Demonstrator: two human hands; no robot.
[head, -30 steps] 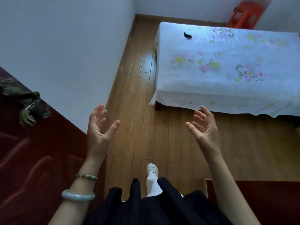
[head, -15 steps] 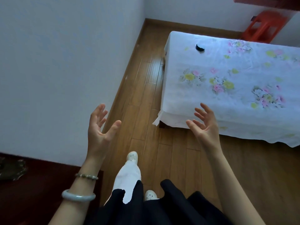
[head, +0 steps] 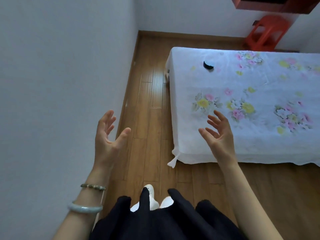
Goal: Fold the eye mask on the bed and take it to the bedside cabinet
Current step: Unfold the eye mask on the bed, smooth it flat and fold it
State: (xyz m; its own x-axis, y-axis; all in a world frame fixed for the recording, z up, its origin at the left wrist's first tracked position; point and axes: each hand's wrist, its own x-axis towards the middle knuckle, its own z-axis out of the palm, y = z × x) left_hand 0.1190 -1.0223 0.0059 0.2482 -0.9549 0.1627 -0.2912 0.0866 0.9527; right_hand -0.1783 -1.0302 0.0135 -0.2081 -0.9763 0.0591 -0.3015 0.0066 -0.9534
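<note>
A small dark eye mask [head: 208, 65] lies on the bed [head: 259, 144], near its far left corner, on a white sheet with flower prints. My left hand [head: 107, 137] is raised over the wooden floor beside the wall, palm inward, fingers spread, holding nothing. My right hand [head: 218, 134] is raised over the bed's near left corner, also spread and empty. Both hands are far short of the mask. A dark red piece of furniture [head: 270, 4] shows at the top right edge; I cannot tell if it is the bedside cabinet.
A white wall [head: 60, 84] runs along my left, leaving a strip of wooden floor [head: 150, 104] between it and the bed. An orange plastic stool [head: 265, 33] stands beyond the bed's far end. My feet in white shoes [head: 150, 193] are on the floor below.
The view has moved forward toward the bed; the dark red door on the left has left the frame. The mask and bed look closer. Both hands stay raised and spread.
</note>
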